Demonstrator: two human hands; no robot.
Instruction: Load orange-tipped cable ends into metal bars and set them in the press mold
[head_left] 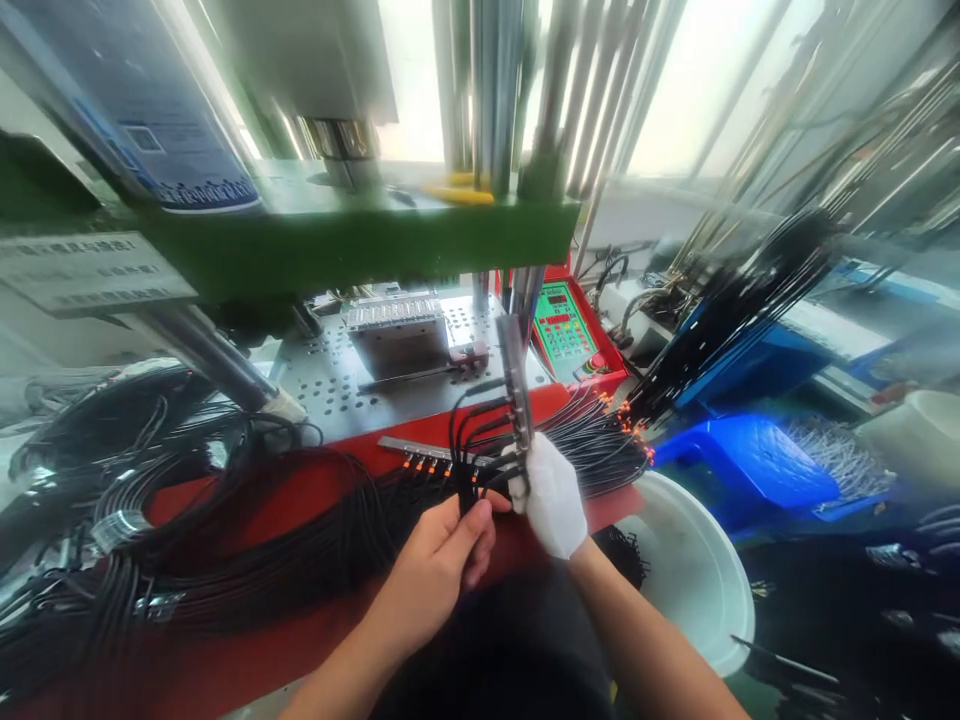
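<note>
My bare left hand (450, 545) is closed around a small bunch of black cables (466, 470), thumb on top. Beside it, my right hand (553, 498) in a white glove grips the lower end of a narrow metal bar (514, 375) that stands nearly upright. The bunched cables curve up and across to the side of this bar. Behind my left hand a second metal strip (409, 446) with orange-tipped cable ends lies on the red table (247, 525). My right fingertips are partly hidden behind the bar.
A press with a green beam (360, 240) stands ahead, a metal mould block (397, 335) on its perforated plate (330, 390). Right of it is a red control box (592, 350). Black cable bundles (300, 560) cover the table's left. A white tub (720, 570) and blue bin (739, 460) stand right.
</note>
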